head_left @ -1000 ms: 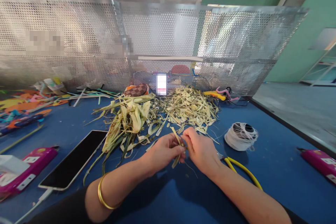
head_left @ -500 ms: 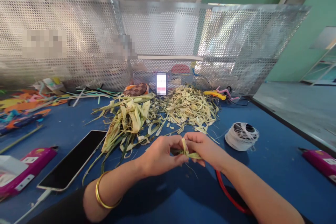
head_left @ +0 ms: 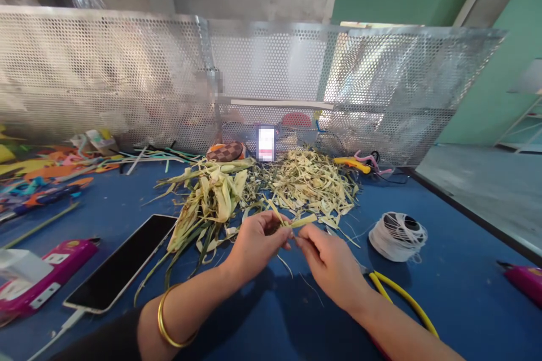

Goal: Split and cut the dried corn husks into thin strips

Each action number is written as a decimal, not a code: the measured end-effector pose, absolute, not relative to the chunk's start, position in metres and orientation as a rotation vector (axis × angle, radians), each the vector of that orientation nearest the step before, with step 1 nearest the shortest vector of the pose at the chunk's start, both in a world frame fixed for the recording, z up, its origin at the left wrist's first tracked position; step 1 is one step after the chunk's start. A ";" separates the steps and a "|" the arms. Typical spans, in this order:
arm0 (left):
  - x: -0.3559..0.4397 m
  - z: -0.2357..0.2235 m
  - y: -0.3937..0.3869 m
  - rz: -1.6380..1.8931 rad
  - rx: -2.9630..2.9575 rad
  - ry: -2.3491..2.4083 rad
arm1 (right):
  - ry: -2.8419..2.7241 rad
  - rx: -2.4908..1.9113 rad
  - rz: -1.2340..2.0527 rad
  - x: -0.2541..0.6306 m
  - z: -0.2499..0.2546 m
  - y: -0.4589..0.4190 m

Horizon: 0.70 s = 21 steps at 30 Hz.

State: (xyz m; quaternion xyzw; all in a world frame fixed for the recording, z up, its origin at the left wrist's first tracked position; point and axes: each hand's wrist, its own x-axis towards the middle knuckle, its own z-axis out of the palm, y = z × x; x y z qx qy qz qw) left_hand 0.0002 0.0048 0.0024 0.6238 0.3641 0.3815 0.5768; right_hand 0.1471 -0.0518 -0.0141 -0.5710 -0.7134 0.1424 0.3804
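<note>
My left hand [head_left: 265, 242] is closed, thumb and fingers pinching a small bunch of folded corn husk strips [head_left: 305, 220], whose pale ends stick up and to the right. My right hand [head_left: 332, 262] is closed too, its thumb and forefinger pinched at the lower edge of the same husk, close to my left thumb. What exactly lies between those right fingertips is mostly hidden. Thin strands hang below the hands. Partly under my right hand and forearm lies a yellow-handled tool [head_left: 402, 293], with a bit of metal showing.
Behind my hands are a bundle of corn husks [head_left: 220, 194] and a heap of shredded husk [head_left: 313, 183]. A spool of white string [head_left: 398, 237] stands at right. A phone [head_left: 122, 262] and a magenta power strip [head_left: 51, 276] lie at left. A perforated metal screen [head_left: 266, 62] bounds the back.
My hands have shifted: the husk's ends now point up and right, and my right fingers have come from behind it to its lower edge. The yellow handles have come into view.
</note>
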 end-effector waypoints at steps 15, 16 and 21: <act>-0.005 0.007 -0.002 0.485 2.016 0.904 | -2.032 -1.425 0.354 0.168 0.011 -0.050; -0.005 0.008 -0.004 0.423 2.016 0.874 | -2.031 -1.419 0.438 0.170 0.012 -0.048; -0.005 0.014 -0.007 0.343 1.703 0.571 | -1.734 -1.225 1.169 0.177 0.004 -0.036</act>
